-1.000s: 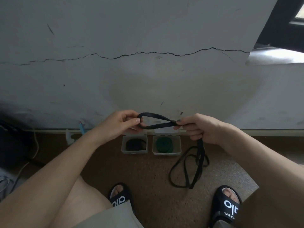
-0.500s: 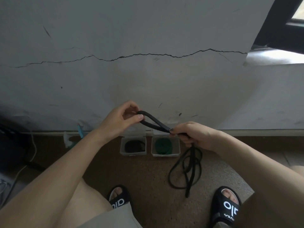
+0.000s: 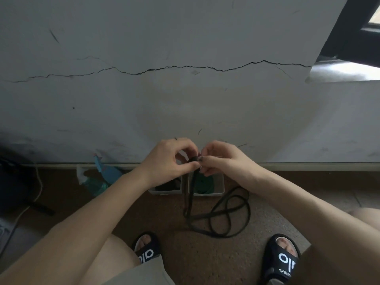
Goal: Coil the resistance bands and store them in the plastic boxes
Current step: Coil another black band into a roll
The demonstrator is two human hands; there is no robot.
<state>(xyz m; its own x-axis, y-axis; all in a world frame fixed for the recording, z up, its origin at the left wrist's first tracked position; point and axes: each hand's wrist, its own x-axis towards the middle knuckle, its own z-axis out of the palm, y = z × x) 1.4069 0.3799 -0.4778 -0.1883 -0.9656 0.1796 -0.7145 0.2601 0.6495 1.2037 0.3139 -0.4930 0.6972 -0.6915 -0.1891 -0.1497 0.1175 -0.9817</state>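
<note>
The fingers [image 3: 186, 165] of the left hand [image 3: 168, 161] were curled, thumb and fingertips pinching the top of a black band [image 3: 194, 159]; the right hand [image 3: 221, 159] met it there, its fingers bent and pinching the same small fold from the other side. From that pinch the band hung straight down between two boxes and spread in loose loops on the floor [image 3: 185, 254].

Against the foot of the wall, a clear left box [image 3: 164, 191] held something dark, mostly hidden by the left wrist. Just beside it, the right box [image 3: 221, 190] held a green coiled band [image 3: 203, 185].

The floor was brown and speckled. A long crack [image 3: 185, 67] ran across the grey wall [image 3: 185, 38]. Blue and green litter [image 3: 98, 177] lay at the baseboard on the left, a white cable [image 3: 38, 194] further left. Black slippers [image 3: 284, 258] showed near the bottom edge.
</note>
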